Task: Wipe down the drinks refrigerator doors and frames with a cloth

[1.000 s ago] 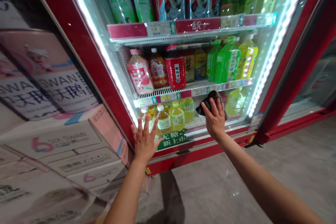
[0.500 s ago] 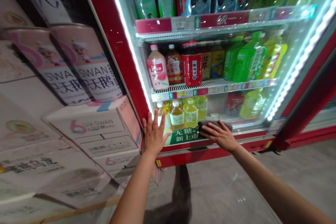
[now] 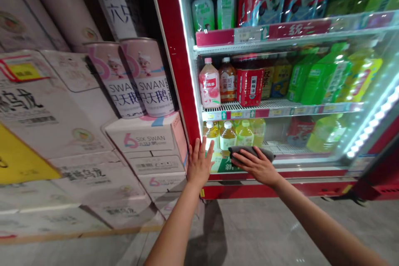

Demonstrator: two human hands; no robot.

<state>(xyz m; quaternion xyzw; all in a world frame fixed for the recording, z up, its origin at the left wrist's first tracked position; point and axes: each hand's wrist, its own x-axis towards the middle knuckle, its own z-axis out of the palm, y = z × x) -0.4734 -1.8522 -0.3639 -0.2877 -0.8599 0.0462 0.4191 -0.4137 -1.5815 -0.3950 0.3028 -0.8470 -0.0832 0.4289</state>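
Note:
My left hand [image 3: 200, 165] lies flat with spread fingers at the lower left of the fridge's glass door, by its red frame [image 3: 174, 62]. Under my right hand [image 3: 260, 167] is a dark grey cloth [image 3: 267, 154], pressed against the glass low on the door. The fingers of that hand are stretched out over the cloth. Part of a green sign [image 3: 226, 163] with white writing shows between the two hands; the cloth and hand cover the rest. Behind the glass near my left fingers stand small bottles [image 3: 227, 137] with white caps.
Left of the door are stacked cartons [image 3: 146, 143] with tall cans [image 3: 152, 79] on top. A yellow sign [image 3: 23, 158] hangs at far left. Fridge shelves hold drinks, including a pink-labelled bottle [image 3: 210, 85] and a red pack [image 3: 249, 85]. Below is grey floor [image 3: 249, 224].
My right hand has slid the cloth left along the glass, over more of the green sign and closer to my left hand. The view has turned left, showing more cartons.

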